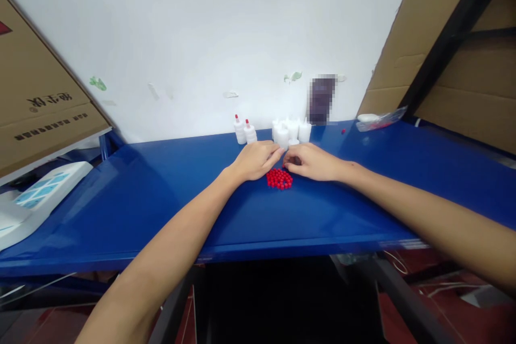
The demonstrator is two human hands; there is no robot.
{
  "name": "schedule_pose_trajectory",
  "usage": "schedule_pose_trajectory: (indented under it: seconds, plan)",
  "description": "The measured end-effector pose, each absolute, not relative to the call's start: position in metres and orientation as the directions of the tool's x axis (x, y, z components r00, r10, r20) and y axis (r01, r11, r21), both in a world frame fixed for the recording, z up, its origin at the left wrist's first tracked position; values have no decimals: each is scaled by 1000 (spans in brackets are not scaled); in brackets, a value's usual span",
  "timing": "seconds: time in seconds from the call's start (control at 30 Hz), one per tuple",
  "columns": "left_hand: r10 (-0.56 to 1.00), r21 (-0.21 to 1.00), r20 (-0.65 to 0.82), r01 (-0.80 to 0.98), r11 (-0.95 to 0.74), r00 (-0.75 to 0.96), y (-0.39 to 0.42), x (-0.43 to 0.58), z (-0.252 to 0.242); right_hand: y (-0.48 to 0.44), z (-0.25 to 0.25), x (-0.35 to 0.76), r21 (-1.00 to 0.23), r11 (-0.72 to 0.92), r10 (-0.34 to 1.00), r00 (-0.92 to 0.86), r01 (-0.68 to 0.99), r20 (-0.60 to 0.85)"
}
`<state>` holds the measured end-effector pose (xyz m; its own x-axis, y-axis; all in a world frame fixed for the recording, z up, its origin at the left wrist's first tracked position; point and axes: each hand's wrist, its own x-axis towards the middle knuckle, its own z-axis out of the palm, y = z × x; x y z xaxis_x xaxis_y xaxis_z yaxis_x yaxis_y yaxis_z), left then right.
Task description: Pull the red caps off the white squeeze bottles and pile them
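Note:
My right hand [309,163] is closed in a pinch above the table, with a small red cap [284,165] at its fingertips. Just in front of it lies a cluster of several loose red caps [279,178]. To the left, my left hand [257,161] reaches in with fingers stretched toward the right hand, and nothing shows in it. Right behind both hands stands a group of white squeeze bottles [282,137] with no red on their tips, partly hidden by the hands. Two white bottles with red caps [239,130] stand behind my left hand.
A blue table [169,193] runs along a white wall. At the back right lie one stray red cap [343,131] and a clear plastic bag [381,120]. A white device with blue panels [44,191] sits at the left. Cardboard [44,86] flanks the table.

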<state>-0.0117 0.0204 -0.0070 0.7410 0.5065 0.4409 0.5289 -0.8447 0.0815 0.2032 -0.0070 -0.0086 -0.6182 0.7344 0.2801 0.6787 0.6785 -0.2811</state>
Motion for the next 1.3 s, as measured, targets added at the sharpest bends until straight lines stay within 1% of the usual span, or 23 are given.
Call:
schedule_pose_trajectory:
  seconds: [0.1,0.23,0.4,0.63,0.87,1.03,1.1,1.23,1.3]
  plan:
    - [509,74,441,535,-842,739,21,-12,-7,-10,-5,202,-303,650,760,-586,697,282]
    - [510,71,441,538,-840,738,21,-12,-7,-11,-5,203,-370,585,811,-519,722,270]
    - [504,71,448,533,-843,738,20,-12,-7,-10,-9,202,-395,598,800,-546,697,248]
    - [508,70,444,537,-841,738,22,-13,-8,-9,-7,203,-350,620,784,-571,702,244]
    - [504,69,438,531,-844,744,24,-14,-10,-10,-6,203,-352,625,779,-586,697,223]
    - [504,57,434,536,-842,747,24,-14,-11,-10,-4,203,-332,635,770,-601,697,212]
    - [508,57,431,539,-840,746,24,-14,-10,-9,-4,204,-317,659,750,-626,682,214]
    - [515,67,424,541,-838,745,23,-13,-10,-4,-7,207,-263,752,659,-705,605,263]
    - [515,68,427,542,-838,743,23,-13,-9,-2,-10,208,-248,766,643,-715,594,275]
